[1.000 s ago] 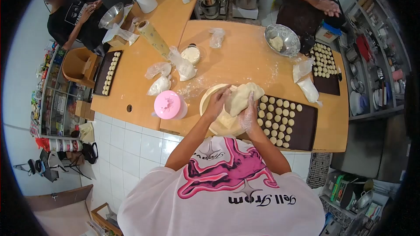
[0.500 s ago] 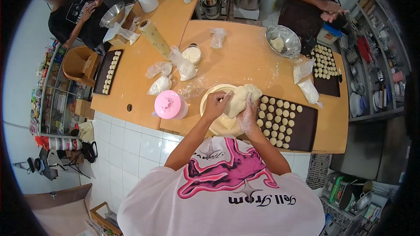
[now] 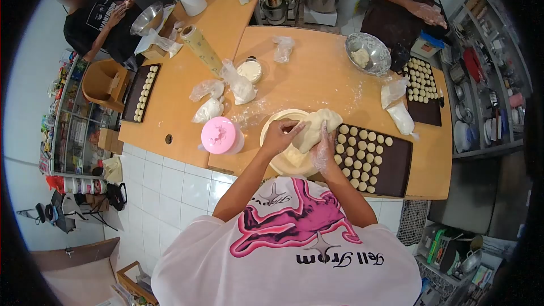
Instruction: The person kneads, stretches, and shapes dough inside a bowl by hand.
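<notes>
A large pale lump of dough [image 3: 318,126] is held up over a cream-coloured basin [image 3: 276,118]. My right hand [image 3: 323,150], dusted with flour, wraps the near right side of the lump, thumb upward. On the other side my left hand [image 3: 282,136] is closed, its fingertips pinched together at the dough's left edge. Whether a small piece is between those fingertips I cannot make out. Right of the basin lies a dark baking tray [image 3: 395,173] with rows of small round dough balls [image 3: 361,145] on its left part.
A pink-lidded container [image 3: 220,136] stands left of the basin. Beyond are flour bags [image 3: 242,88], a plastic-film roll [image 3: 202,51] and a steel bowl [image 3: 378,59]. Two co-workers stand across the table, one far left, one far right, near other trays [image 3: 428,112].
The dough and both my hands have shifted very slightly, with the left fingers still at its edge. The far-right co-worker's hands have moved closer together.
</notes>
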A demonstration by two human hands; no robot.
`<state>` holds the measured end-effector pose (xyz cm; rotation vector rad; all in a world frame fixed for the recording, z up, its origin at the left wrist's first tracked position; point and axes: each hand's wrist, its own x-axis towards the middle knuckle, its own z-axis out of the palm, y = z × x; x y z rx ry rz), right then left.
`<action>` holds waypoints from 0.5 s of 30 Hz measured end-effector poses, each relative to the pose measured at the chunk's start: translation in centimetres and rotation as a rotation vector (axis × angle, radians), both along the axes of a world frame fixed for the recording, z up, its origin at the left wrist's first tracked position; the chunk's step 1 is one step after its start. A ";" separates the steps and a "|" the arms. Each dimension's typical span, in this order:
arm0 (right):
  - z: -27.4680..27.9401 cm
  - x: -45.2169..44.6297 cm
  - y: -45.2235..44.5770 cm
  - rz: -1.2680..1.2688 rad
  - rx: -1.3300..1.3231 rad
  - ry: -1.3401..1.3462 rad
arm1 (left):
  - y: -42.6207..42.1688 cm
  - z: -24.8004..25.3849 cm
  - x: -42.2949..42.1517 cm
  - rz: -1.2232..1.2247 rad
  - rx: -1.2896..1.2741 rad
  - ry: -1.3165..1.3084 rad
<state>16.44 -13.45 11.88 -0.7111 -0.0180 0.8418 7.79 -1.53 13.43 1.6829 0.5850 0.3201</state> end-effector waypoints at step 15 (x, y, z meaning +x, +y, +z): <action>0.2 0.0 0.0 -0.020 0.008 -0.004 | 0.2 -2.9 0.0 0.081 -0.418 -0.122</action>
